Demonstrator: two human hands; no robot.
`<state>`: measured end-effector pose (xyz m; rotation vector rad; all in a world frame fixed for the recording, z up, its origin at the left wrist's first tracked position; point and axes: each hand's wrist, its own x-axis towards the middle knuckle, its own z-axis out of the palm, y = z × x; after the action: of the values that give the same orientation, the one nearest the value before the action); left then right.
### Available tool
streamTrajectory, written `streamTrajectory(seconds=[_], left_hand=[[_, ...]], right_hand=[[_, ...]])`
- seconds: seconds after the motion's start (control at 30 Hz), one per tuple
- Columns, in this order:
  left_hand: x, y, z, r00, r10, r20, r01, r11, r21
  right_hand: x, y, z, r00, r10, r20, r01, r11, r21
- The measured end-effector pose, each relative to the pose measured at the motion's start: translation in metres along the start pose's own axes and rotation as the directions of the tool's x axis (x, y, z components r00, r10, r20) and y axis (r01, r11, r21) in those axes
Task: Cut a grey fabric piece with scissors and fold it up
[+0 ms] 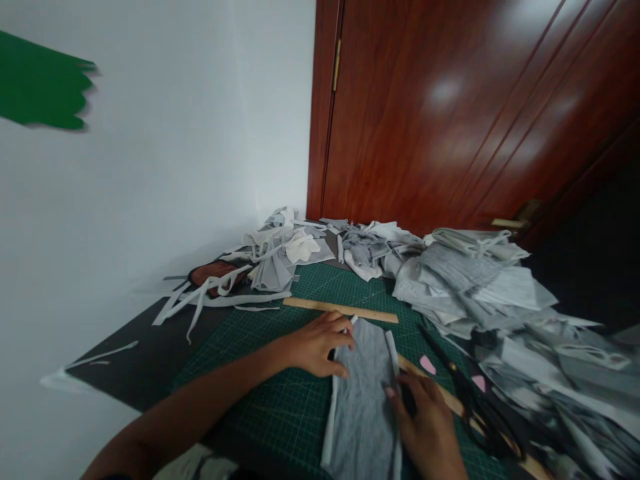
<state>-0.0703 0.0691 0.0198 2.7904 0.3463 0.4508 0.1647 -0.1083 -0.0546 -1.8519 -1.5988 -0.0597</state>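
Observation:
A long grey piece of fabric (367,400) with pale folded side edges lies lengthwise on a green cutting mat (270,407). My left hand (323,343) rests at its upper left edge, thumb and fingers apart, fingertips touching the cloth. Along the right edge is my right hand (427,420), its thumb on the fabric and a gap showing between thumb and forefinger. Just beyond the fabric's far end lies a wooden ruler (340,309). Another wooden ruler (453,399) runs diagonally, partly hidden under my right hand.
Black scissors (465,390) lie to the right, near two pink chalk pieces (427,364). Grey and white fabric piles (470,280) line the right side. Scraps (285,250) and white strips (215,300) lie at the back left. A white wall and brown door (425,120) stand behind.

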Motion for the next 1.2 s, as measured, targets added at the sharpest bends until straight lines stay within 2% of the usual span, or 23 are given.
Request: streamTrajectory(seconds=[0.07, 0.13, 0.23, 0.33, 0.53, 0.63, 0.7, 0.77, 0.9, 1.03, 1.13, 1.2], left_hand=[[-0.001, 0.013, 0.005, 0.997, 0.056, 0.061, -0.058, 0.998, 0.025], [-0.001, 0.020, 0.009, 0.996, 0.045, 0.076, -0.051, 0.995, 0.081], [-0.002, 0.020, 0.011, 0.997, 0.022, 0.068, -0.030, 0.992, 0.122], [-0.003, 0.013, 0.011, 0.996, 0.023, 0.082, -0.030, 0.995, 0.095], [-0.004, 0.011, 0.024, 0.996, 0.040, 0.076, -0.031, 0.993, -0.115], [-0.006, 0.012, 0.033, 0.999, 0.046, 0.028, -0.038, 0.970, -0.238], [-0.007, 0.011, 0.035, 1.000, 0.003, -0.004, -0.004, 0.939, -0.343], [-0.007, 0.007, 0.033, 0.997, -0.078, 0.007, 0.070, 0.860, -0.505], [-0.004, -0.001, 0.023, 0.959, -0.283, 0.031, 0.200, 0.592, -0.781], [0.000, -0.002, 0.023, 0.904, -0.425, 0.037, 0.208, 0.363, -0.908], [0.001, 0.001, 0.030, 0.877, -0.467, 0.113, 0.212, 0.165, -0.963], [-0.001, 0.004, 0.034, 0.868, -0.468, 0.166, 0.224, 0.071, -0.972]], right_hand=[[0.000, -0.004, -0.001, 1.000, -0.027, 0.013, 0.028, 0.997, -0.074], [0.000, -0.004, 0.000, 0.998, -0.061, 0.022, 0.063, 0.993, -0.099], [0.000, 0.003, 0.001, 0.996, -0.082, 0.017, 0.083, 0.994, -0.067], [0.002, 0.012, 0.000, 0.998, -0.067, 0.020, 0.067, 0.997, -0.024], [0.007, 0.024, -0.002, 0.988, -0.105, 0.117, 0.091, 0.989, 0.119], [0.009, 0.036, 0.000, 0.979, -0.149, 0.138, 0.134, 0.985, 0.108], [0.009, 0.043, 0.002, 0.971, -0.195, 0.138, 0.187, 0.980, 0.074], [0.008, 0.045, 0.002, 0.969, -0.222, 0.108, 0.217, 0.974, 0.062], [0.004, 0.030, -0.006, 0.975, -0.218, 0.037, 0.211, 0.967, 0.142], [-0.004, 0.019, -0.011, 0.992, -0.126, 0.032, 0.116, 0.971, 0.211], [-0.008, 0.020, -0.010, 0.995, -0.048, 0.083, 0.025, 0.966, 0.257], [-0.008, 0.020, -0.009, 0.992, -0.036, 0.124, 0.001, 0.961, 0.275]])
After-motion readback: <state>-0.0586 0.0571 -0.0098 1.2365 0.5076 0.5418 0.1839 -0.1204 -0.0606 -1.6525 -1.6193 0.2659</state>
